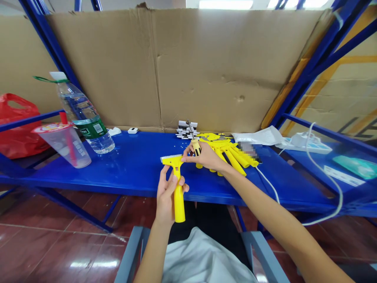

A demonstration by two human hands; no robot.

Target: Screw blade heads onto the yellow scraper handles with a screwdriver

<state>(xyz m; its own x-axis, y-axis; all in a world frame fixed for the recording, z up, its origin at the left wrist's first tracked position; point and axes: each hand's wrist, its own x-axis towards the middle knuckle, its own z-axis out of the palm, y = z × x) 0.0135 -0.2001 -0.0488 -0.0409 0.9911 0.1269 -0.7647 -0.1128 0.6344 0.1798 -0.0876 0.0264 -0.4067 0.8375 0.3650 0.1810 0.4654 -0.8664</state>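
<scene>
My left hand (165,196) is wrapped round the handle of a yellow scraper (179,204), held upright in front of the table edge. Its wide head is at the top, with a pale strip along the upper edge. In my right hand (209,155) is a screwdriver (196,147) with a yellow and black handle, its metal shaft pointing up and away. The thumb and a fingertip of that hand touch the right end of the scraper's head. Behind the right hand lies a pile of yellow scraper handles (235,160), partly hidden by the hand and wrist.
On the blue table (126,165) a stack of black and white pieces (183,130) stands near the cardboard wall (206,70). A water bottle (96,129), a plastic cup (66,147) and a red bag (20,129) are at left. A white cable (341,192) hangs at right.
</scene>
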